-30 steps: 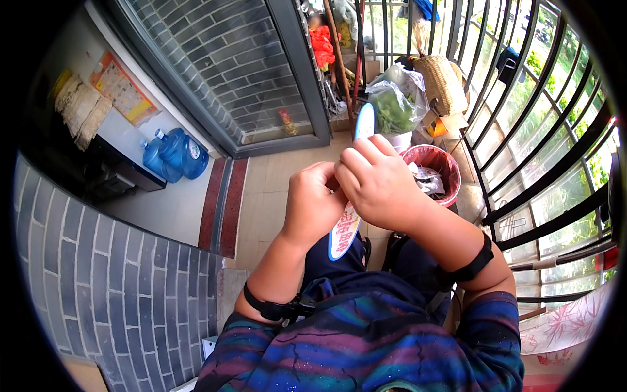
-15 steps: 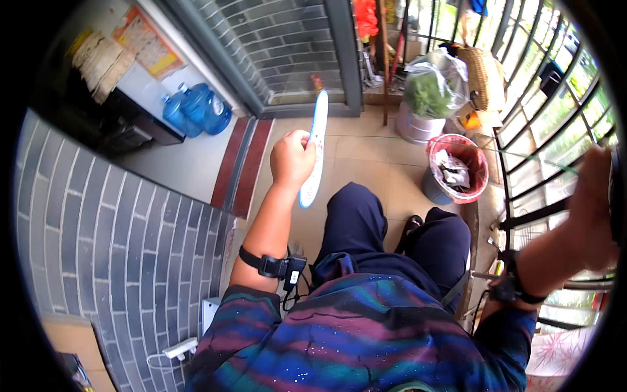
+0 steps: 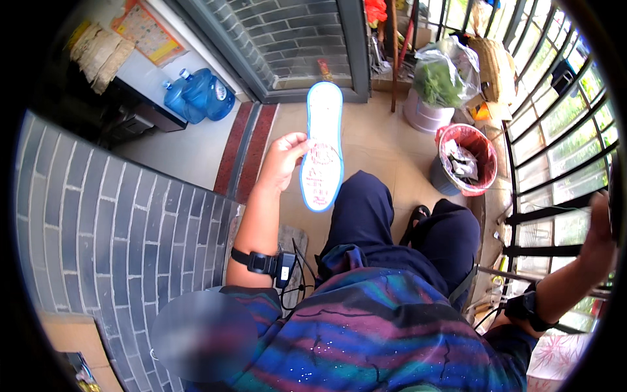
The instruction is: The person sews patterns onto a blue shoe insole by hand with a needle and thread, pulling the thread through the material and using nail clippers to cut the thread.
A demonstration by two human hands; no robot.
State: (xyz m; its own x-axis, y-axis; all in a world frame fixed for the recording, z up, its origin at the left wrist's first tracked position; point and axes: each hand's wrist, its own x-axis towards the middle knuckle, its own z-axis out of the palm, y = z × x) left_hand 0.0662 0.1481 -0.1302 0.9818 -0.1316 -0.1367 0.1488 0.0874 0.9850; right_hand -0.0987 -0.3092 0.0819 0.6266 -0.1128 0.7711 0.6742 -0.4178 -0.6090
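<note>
My left hand (image 3: 285, 160) pinches the left edge of a shoe insole (image 3: 322, 179), thumb and fingers closed on it at mid-length. It is white with a blue border, and its broad face is turned up toward me. Red patterning covers the middle and lower part, while the upper part is mostly plain white. Far to the right, by the railing, my right hand (image 3: 599, 225) is raised at the picture's rim. Its fingers are partly cut off and blurred. A thin green strand (image 3: 558, 208) shows beside it; whether the fingers hold it is unclear.
Ahead on the right stand a bin with a red liner (image 3: 466, 160) and a bucket with bagged greenery (image 3: 436, 85). Black railings (image 3: 542, 140) run along the right. Blue water bottles (image 3: 209, 95) stand inside the doorway, and a grey brick wall (image 3: 130, 228) is at left.
The insole has turned from nearly edge-on to showing its patterned face. My left hand's grip has shifted to the near left edge. My right hand has dropped lower along the railing.
</note>
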